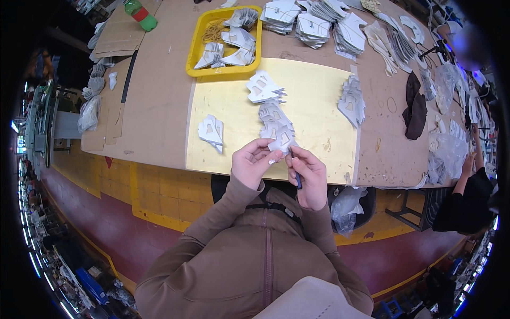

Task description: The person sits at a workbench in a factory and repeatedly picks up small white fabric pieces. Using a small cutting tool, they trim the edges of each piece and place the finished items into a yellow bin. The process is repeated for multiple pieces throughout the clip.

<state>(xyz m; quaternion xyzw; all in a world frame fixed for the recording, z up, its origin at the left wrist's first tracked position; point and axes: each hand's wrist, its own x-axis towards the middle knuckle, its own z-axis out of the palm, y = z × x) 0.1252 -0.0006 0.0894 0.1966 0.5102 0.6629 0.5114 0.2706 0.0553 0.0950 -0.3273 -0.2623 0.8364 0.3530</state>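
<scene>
My left hand (251, 162) pinches a white die-cut card piece (281, 141) at the near edge of the yellow mat (319, 106). My right hand (311, 175) grips a dark blue pen-like tool (296, 178) and touches the same piece from the right. Behind the held piece a row of similar white pieces (273, 119) lies overlapped on the mat. A small stack of pieces (211, 131) sits to the left, another fan (264, 87) further back, and a stack (351, 101) at the mat's right edge.
A yellow tray (197, 50) holding white pieces and rubber bands stands at the back. More stacks (324, 24) fill the far table. A green bottle (141, 13) lies far left. A dark cloth (414, 109) lies right. Another person's arm (467, 175) reaches in at right.
</scene>
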